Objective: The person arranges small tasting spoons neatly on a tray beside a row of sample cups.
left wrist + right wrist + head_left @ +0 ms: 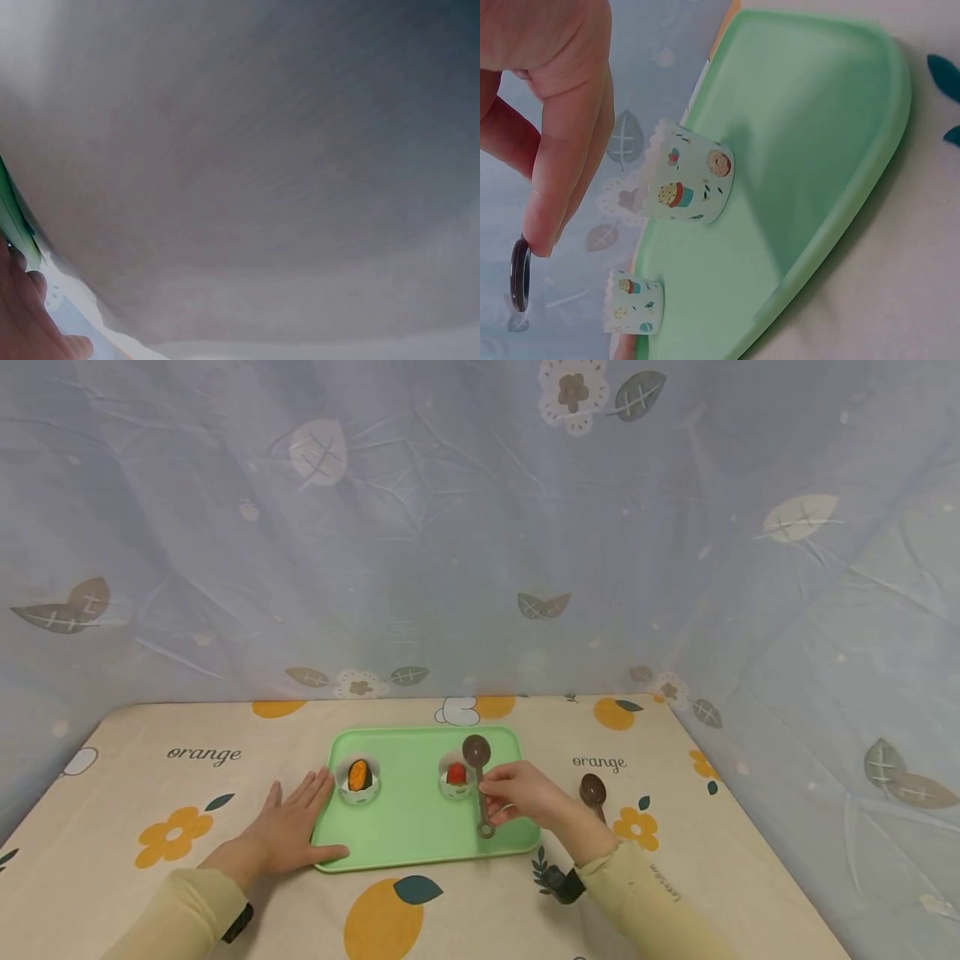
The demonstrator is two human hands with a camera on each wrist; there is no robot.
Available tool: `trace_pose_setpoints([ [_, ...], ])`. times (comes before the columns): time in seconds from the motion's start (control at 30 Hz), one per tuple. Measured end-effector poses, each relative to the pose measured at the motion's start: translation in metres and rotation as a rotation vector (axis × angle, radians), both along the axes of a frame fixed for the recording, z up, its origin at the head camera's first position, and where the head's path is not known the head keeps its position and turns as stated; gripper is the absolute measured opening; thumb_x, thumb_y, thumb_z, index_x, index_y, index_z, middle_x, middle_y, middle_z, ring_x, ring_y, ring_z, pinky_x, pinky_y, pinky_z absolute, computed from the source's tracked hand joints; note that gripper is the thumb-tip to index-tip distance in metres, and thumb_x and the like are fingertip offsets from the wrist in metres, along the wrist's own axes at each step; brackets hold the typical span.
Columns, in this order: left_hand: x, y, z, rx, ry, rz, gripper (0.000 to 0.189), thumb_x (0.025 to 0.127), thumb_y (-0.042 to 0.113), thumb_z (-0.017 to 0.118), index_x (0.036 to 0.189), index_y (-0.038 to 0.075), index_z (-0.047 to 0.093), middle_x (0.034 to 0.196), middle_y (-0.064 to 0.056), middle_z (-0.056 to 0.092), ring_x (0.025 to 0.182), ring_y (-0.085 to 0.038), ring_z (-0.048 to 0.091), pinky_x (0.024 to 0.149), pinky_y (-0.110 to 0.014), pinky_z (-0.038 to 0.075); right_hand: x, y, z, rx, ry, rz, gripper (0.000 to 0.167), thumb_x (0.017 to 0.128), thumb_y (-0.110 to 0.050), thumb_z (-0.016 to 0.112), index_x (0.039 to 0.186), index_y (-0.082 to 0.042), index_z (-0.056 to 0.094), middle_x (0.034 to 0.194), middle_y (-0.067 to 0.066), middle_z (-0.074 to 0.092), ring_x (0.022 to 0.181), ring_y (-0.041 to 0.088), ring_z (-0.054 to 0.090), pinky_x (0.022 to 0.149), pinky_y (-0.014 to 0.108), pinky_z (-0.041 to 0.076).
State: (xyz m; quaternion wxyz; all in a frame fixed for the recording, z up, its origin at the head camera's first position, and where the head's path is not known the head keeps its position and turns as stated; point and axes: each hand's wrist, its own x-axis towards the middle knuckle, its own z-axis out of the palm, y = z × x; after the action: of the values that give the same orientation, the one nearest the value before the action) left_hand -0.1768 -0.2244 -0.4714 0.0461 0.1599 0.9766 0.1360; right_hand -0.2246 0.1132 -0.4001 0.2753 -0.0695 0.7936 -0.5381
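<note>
Just right of the lower centre of the head view, the brown spoon (478, 770) has its long axis nearly upright in the frame, bowl at the top, ringed handle end below, slightly to the right. The right hand (525, 795) pinches its handle between thumb and fingers, over the green tray (408, 831) and beside the right cup (456, 791). The left hand (285, 835) lies at the tray's left edge, fingers straight, thumb spread apart over the lower-left corner.

Script word "orange" (205, 754) on tablecloth (300, 927) at left, again at right, small lettering (664, 882) on right sleeve (637, 910), unreadable
</note>
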Motion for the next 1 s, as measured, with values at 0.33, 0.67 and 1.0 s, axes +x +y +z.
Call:
trace_pose_setpoints([
  [0.33,-0.001,0.0,-0.004,-0.01,0.004,0.007,0.112,0.073,0.071,0.059,0.145,-0.007,0.023,0.153,-0.026,0.019,0.139,-0.044,0.021,0.105,-0.071,0.008,-0.001,-0.014,-0.003,-0.027,-0.009,-0.001,0.024,0.095,-0.008,0.052,0.106,0.013,0.057,0.069,0.002,0.053,0.058,0.009,0.055,0.056,0.022,0.054],
  [0.67,0.0,0.0,-0.003,-0.018,0.018,0.002,0.111,0.073,0.07,0.059,0.144,-0.008,0.023,0.153,-0.025,0.019,0.139,-0.044,0.021,0.105,-0.071,0.01,0.001,-0.027,-0.003,-0.043,-0.028,-0.008,0.026,0.094,-0.007,0.053,0.109,0.013,0.056,0.067,0.002,0.054,0.058,0.009,0.055,0.057,0.023,0.055],
  [1.0,-0.001,-0.003,-0.007,0.011,0.014,-0.007,0.112,0.073,0.071,0.057,0.145,-0.007,0.021,0.153,-0.026,0.018,0.14,-0.043,0.02,0.105,-0.071,0.006,0.0,-0.043,-0.008,-0.061,-0.031,0.003,0.027,0.093,-0.007,0.054,0.11,0.013,0.057,0.069,0.002,0.053,0.057,0.009,0.054,0.055,0.023,0.055],
])
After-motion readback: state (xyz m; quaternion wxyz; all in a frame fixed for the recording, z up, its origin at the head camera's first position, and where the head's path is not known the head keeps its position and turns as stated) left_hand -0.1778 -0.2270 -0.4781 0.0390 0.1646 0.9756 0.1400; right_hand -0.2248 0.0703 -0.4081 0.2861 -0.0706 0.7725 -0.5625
